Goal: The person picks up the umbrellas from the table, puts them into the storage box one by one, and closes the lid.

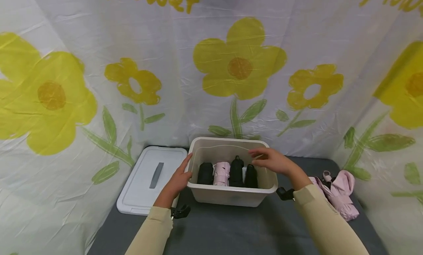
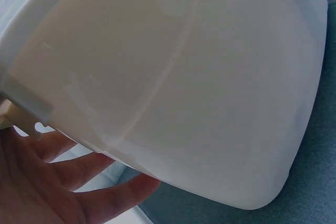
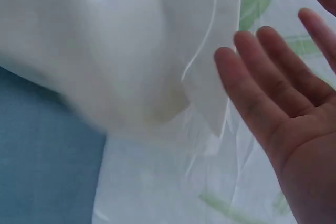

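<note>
A beige plastic storage bin [image 1: 228,197] stands on the dark table. Inside it, side by side, are a black folded umbrella [image 1: 205,173], a pink one [image 1: 221,173], a taller black one [image 1: 236,172] and a smaller black one [image 1: 251,177]. My left hand [image 1: 177,181] rests against the bin's left side, its extended fingers [image 2: 113,195] touching the outer wall. Above the bin's right rear part hovers my right hand [image 1: 271,161]. It holds nothing, and its fingers [image 3: 257,95] are spread and lightly bent in the right wrist view.
Left of the bin lies a white lid [image 1: 140,187] with a grey handle. A loosely bundled pink umbrella [image 1: 342,196] is at the table's right, beside my right forearm. A white curtain [image 1: 175,97] with yellow flowers hangs behind the table and along both sides.
</note>
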The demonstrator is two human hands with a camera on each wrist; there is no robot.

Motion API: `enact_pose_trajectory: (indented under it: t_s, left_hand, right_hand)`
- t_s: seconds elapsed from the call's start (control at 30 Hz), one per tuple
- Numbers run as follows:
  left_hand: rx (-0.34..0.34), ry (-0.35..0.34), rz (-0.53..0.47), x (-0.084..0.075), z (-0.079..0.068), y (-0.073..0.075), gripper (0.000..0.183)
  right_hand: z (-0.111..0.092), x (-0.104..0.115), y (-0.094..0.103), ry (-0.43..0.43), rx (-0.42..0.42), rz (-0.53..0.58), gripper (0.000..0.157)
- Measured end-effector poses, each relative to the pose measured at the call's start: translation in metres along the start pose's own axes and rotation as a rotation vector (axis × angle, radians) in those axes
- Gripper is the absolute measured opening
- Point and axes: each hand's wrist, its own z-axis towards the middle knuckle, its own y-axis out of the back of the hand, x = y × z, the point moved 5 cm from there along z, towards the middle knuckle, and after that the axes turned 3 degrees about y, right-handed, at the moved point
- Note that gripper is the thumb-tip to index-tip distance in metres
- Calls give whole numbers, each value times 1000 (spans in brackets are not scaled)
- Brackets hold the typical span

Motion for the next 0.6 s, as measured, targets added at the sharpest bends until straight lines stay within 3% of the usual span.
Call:
enact_pose_trajectory:
  t_s: [0.3, 0.6]
  left_hand:
    - [12, -1, -11, 1, 0, 1, 78]
    - [24, -2, -24, -1, 0, 0, 77]
  right_hand:
    - [-23, -13, 14, 29, -141, 40, 46]
    - [-50, -36, 24, -29, -241, 100, 49]
